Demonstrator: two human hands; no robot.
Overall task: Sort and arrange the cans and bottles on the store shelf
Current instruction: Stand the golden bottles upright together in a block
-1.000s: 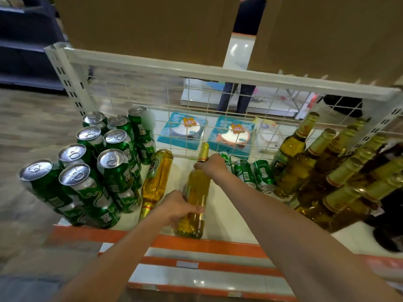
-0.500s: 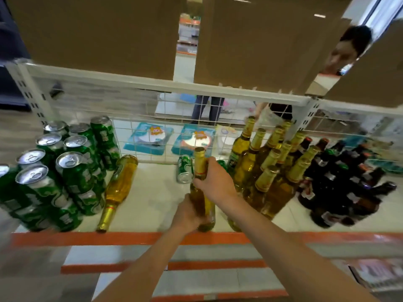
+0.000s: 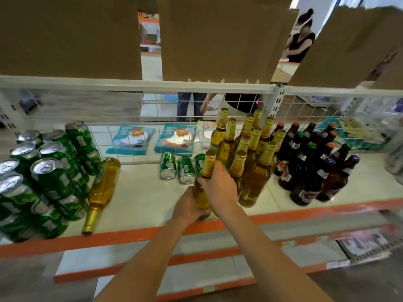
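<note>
- Holding one amber bottle [image 3: 206, 171] between them, both hands work at the front of the shelf [image 3: 141, 197].
- The left hand [image 3: 187, 207] wraps the lower body of the bottle, its grip closed round the glass near the base.
- The right hand [image 3: 220, 186] has its grip closed round the shoulder, just under the gold-foil neck.
- The bottle stands nearly upright, just to the left of the cluster of gold-capped bottles [image 3: 250, 153]. The left hand hides its base, so I cannot tell whether it rests on the shelf.
- Right of that cluster stands a group of dark bottles [image 3: 314, 162], close against it.
- A second amber bottle [image 3: 102, 188] lies on its side further left, with its neck pointing toward the orange front edge [image 3: 130, 235]. It lies just beside the stacked green cans [image 3: 50, 177] at the left end.
- Three loose green cans [image 3: 185, 168] lie on their sides near the wire grid [image 3: 130, 110] at the back, just beyond the held bottle.
- Behind the grid lie two teal packets [image 3: 130, 139].
</note>
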